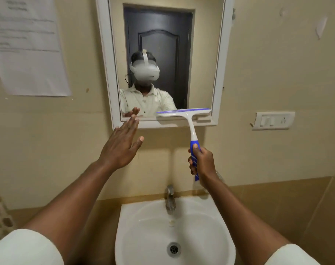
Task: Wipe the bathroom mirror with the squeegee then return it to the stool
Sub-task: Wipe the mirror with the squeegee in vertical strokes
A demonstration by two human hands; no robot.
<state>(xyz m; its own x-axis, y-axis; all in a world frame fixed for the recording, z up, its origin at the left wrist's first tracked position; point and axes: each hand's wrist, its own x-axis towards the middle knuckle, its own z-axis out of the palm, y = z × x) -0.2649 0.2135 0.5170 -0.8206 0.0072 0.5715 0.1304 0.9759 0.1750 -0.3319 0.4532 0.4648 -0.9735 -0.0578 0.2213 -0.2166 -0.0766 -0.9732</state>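
Note:
A white-framed mirror point(218, 60) hangs on the beige wall above the sink. My right hand point(202, 163) grips the blue handle of a white and blue squeegee point(187, 116), whose blade lies level across the mirror's lower right corner, just above the bottom frame. My left hand point(122, 146) is flat with fingers apart, fingertips touching the lower left edge of the mirror frame, and holds nothing. The stool is out of view.
A white wash basin point(216, 238) with a metal tap point(170, 197) sits directly below my arms. A paper notice point(27, 44) is stuck to the wall at upper left. A switch plate point(273, 120) is on the wall to the right of the mirror.

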